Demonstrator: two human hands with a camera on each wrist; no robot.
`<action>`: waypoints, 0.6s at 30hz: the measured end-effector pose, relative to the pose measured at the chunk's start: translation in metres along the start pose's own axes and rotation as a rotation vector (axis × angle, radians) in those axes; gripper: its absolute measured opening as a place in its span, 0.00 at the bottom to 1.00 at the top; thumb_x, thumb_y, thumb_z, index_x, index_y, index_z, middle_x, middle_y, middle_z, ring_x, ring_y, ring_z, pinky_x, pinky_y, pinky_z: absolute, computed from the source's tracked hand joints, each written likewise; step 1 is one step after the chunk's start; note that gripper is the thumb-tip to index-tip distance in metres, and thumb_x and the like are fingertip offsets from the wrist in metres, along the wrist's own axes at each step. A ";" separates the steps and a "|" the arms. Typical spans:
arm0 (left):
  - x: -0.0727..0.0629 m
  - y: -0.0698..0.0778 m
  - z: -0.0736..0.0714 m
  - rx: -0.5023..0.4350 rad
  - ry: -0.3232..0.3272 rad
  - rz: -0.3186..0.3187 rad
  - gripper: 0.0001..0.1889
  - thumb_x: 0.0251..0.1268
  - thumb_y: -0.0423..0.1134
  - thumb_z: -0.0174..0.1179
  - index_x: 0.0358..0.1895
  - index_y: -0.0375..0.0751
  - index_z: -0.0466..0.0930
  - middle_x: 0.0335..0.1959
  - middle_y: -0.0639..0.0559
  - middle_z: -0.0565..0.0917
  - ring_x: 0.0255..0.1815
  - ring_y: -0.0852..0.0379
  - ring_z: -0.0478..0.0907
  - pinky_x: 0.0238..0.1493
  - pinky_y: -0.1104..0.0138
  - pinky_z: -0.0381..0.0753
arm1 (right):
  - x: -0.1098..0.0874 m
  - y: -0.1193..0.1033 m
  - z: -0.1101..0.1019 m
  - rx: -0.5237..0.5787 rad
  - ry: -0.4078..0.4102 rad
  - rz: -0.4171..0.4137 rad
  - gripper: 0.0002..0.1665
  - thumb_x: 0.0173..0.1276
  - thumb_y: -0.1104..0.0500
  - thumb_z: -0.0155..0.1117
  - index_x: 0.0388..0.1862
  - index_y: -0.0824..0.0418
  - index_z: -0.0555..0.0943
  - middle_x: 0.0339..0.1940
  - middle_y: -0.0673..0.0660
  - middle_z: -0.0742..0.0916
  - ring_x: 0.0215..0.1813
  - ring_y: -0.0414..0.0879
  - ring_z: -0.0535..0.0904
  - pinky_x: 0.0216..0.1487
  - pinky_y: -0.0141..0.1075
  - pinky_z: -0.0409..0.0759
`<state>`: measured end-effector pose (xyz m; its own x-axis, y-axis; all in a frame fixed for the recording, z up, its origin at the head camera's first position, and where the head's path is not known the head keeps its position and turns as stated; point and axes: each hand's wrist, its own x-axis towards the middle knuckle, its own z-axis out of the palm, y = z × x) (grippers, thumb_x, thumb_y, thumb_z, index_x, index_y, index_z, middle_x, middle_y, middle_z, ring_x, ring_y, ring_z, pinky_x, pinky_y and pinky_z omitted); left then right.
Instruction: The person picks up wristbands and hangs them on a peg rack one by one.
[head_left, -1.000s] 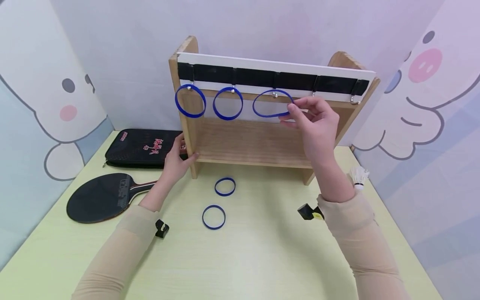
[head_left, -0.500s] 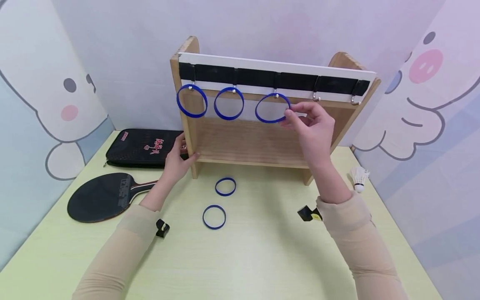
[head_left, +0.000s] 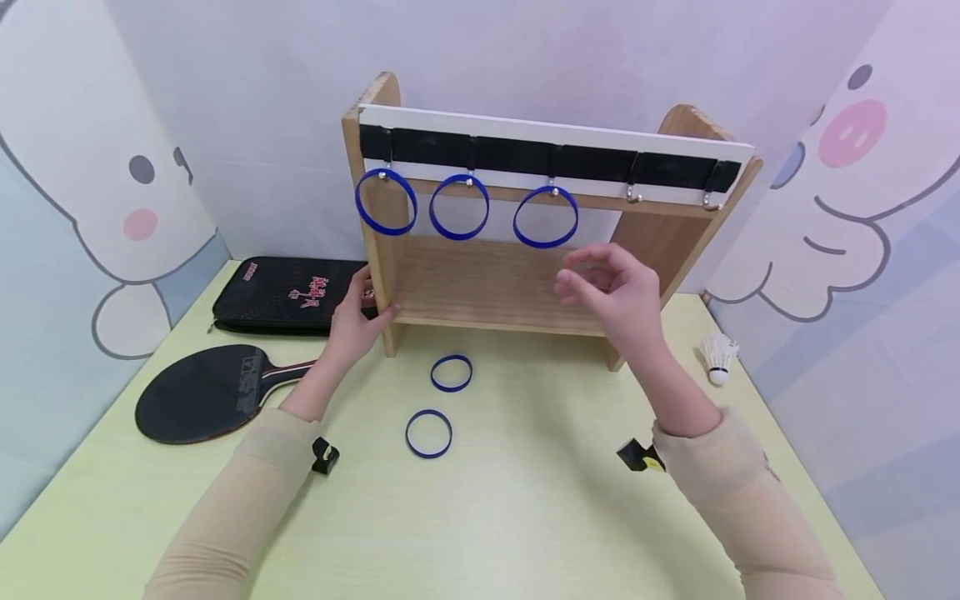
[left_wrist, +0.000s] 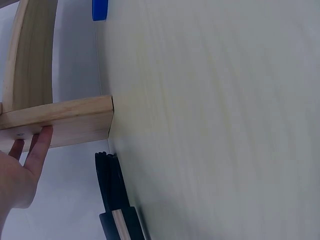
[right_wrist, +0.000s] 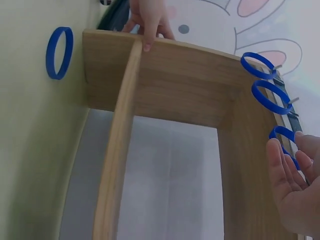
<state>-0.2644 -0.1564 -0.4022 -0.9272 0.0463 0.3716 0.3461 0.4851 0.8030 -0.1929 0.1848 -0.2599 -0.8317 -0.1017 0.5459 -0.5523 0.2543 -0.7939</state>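
Observation:
My left hand (head_left: pixel 354 323) grips the left side panel of a wooden rack (head_left: pixel 495 279), thumb over the front edge and fingers against the outer face. In the left wrist view, those fingers (left_wrist: pixel 40 150) touch the wood. Three blue rings hang from hooks on the rack's white and black strip: a left ring (head_left: pixel 386 202), a middle ring (head_left: pixel 459 207) and a right ring (head_left: pixel 546 217). Just below and right of the right ring is my right hand (head_left: pixel 618 292), holding nothing, fingers loosely bent with thumb and fingertips apart. Two more blue rings, a farther one (head_left: pixel 452 373) and a nearer one (head_left: pixel 428 434), lie on the table.
Two bare hooks, an inner hook (head_left: pixel 633 197) and an outer hook (head_left: pixel 711 202), are at the strip's right. A black zipped case (head_left: pixel 288 296) and a table tennis bat (head_left: pixel 202 393) lie left of the rack. A shuttlecock (head_left: pixel 718 358) lies at right.
My right hand has let go of the right blue ring and dropped lower, away from it. That ring now hangs freely on the third hook. My left hand stays on the rack.

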 end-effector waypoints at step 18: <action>0.000 0.000 0.000 0.001 -0.002 -0.011 0.40 0.63 0.39 0.61 0.74 0.55 0.48 0.63 0.39 0.69 0.56 0.41 0.74 0.49 0.47 0.80 | -0.038 0.044 0.042 -0.257 -0.331 -0.111 0.15 0.57 0.62 0.71 0.45 0.60 0.82 0.40 0.51 0.86 0.38 0.40 0.82 0.34 0.31 0.83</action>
<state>-0.2642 -0.1562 -0.4019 -0.9313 0.0430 0.3616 0.3356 0.4864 0.8067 -0.1883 0.1590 -0.3268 -0.7649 -0.4343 0.4756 -0.6418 0.4516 -0.6198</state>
